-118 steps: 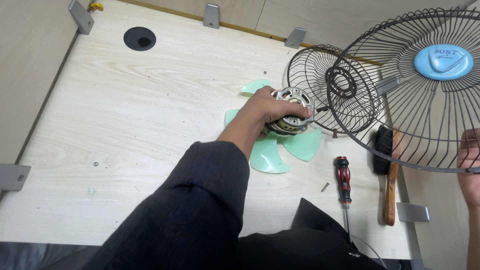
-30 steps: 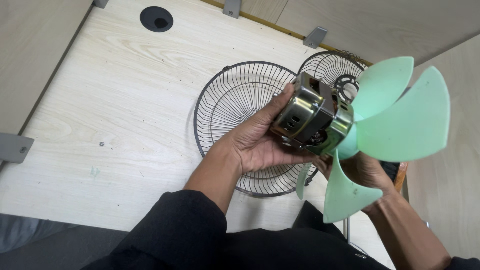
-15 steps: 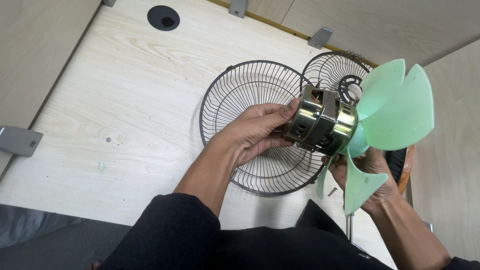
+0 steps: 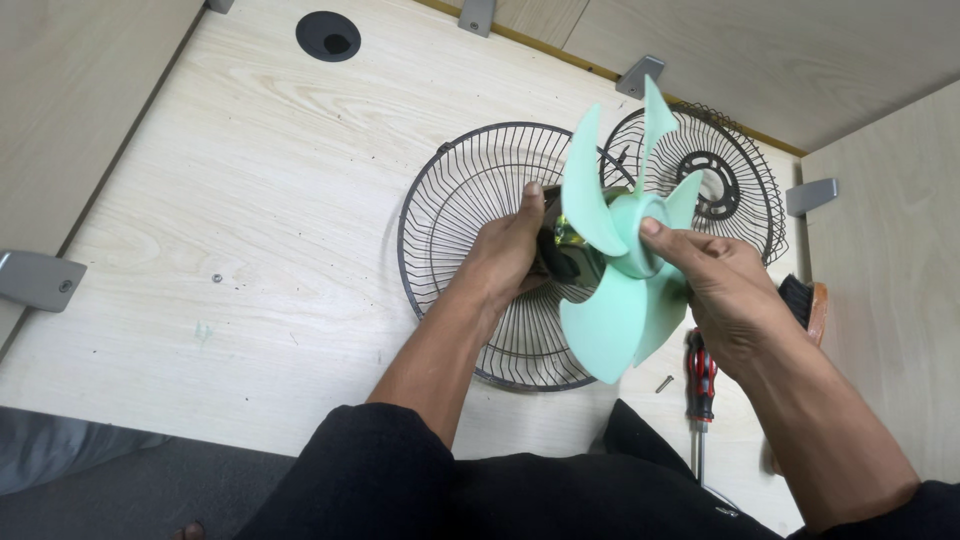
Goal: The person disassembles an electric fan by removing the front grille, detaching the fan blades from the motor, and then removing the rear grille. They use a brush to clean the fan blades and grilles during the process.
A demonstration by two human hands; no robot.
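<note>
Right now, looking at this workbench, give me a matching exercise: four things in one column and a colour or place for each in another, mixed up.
Things:
1. fan blade
2. screwdriver
3. front grille
4. cable hole

Descriptions:
A. far left of the desk
B. pale green, held up by both hands
C. red and black handle
D. flat on the desk under the hands

Pairs: 1-B, 2-C, 3-D, 4-A

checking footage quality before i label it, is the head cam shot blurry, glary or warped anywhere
Head view: sharp overall, with the green fan blade and both hands crisp; light is even and soft, with faint shadows under the wire grille and no glare on the pale desk; the wide lens bows the desk edges near the corners.
</note>
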